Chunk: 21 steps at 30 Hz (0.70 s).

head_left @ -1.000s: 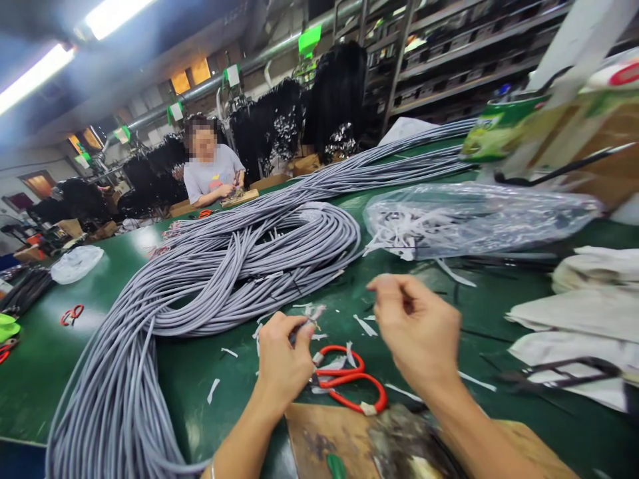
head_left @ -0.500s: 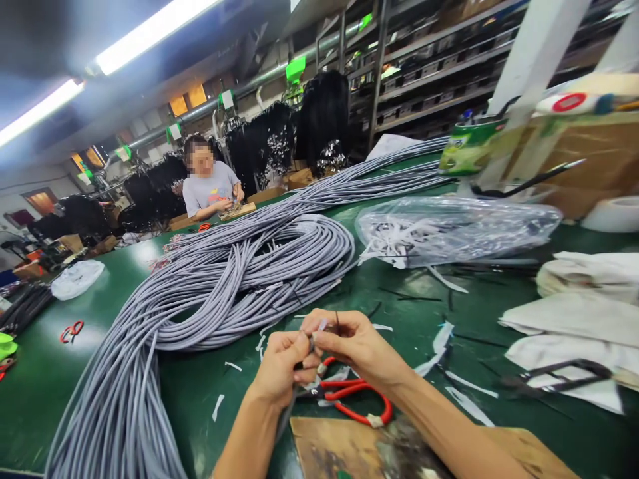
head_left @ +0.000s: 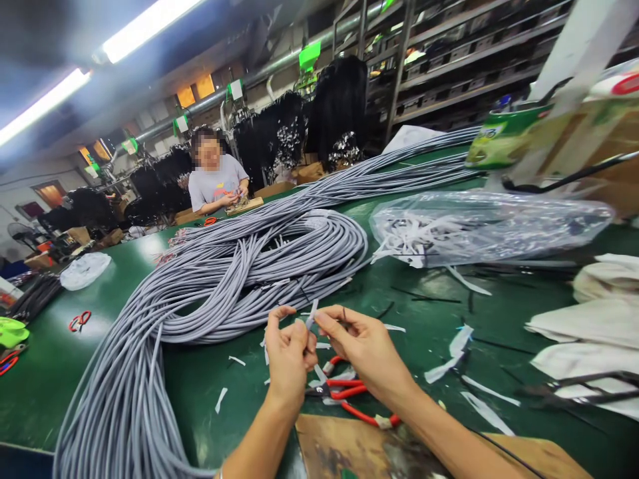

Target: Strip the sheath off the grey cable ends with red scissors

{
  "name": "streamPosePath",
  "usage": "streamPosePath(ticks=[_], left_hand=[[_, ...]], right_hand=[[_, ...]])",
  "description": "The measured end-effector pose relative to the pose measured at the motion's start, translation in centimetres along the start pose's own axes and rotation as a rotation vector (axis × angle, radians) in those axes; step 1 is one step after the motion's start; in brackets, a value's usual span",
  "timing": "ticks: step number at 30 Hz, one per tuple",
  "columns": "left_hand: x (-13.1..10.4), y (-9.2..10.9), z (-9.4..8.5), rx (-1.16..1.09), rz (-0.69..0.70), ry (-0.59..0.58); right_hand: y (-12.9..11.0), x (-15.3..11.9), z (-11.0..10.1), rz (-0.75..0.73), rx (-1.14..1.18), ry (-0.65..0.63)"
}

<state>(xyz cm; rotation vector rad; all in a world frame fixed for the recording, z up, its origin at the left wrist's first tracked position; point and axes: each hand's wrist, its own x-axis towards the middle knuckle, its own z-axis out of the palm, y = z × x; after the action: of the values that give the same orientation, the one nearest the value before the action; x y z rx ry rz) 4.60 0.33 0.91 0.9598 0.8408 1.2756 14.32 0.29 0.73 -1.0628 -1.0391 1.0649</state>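
Observation:
Near the middle of the head view, a small white strip (head_left: 313, 311) sticks up between my two hands. My left hand (head_left: 288, 352) pinches its lower part between thumb and fingers, the index finger bent up. From the other side, the thumb and fingers of my right hand (head_left: 367, 342) close on the same strip. Whether a cable end is also inside the left fingers is hidden. Just below the hands lie red-handled pliers (head_left: 357, 392), partly covered by the right wrist. A wooden board (head_left: 339, 442) is under the forearms.
A big bundle of grey cables (head_left: 219, 279) curves across the green table (head_left: 194, 406). Behind my right hand lies a clear bag (head_left: 519, 226) of white strips. Small red-handled snips (head_left: 80, 321) rest at left, white cloths (head_left: 589, 326) at right. Across the table sits a co-worker (head_left: 217, 179).
My left index finger has lifted and uncurled, and more of the white strip shows between the hands. The scene has shifted to the right in view, most strongly on the right side.

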Motion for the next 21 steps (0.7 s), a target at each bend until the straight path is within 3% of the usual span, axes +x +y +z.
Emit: streamPosePath(ticks=[3,7,9,13,17,21], left_hand=[[0.1,0.3,-0.2,-0.044,-0.023,-0.012],[0.3,1.0,-0.5,-0.026,-0.075,-0.132],[0.3,1.3,-0.8,0.029,-0.095,-0.185],[0.3,1.5,-1.2,0.26,-0.023,-0.193],[0.1,1.2,-1.3,0.598,0.16,-0.173],[-0.1,1.1,-1.1,0.835,0.352,-0.13]], right_hand=[[0.0,0.3,0.0,0.197,0.17,-0.144],[0.1,0.5,0.0,0.349,0.2,-0.331],[0.2,0.6,-0.1,0.334,0.126,-0.278],[-0.1,0.5,-0.3,0.093,0.067,0.016],[-0.5,0.4,-0.8,-0.077,0.044,0.031],[-0.5,0.6,-1.1,-0.08,0.026,0.034]])
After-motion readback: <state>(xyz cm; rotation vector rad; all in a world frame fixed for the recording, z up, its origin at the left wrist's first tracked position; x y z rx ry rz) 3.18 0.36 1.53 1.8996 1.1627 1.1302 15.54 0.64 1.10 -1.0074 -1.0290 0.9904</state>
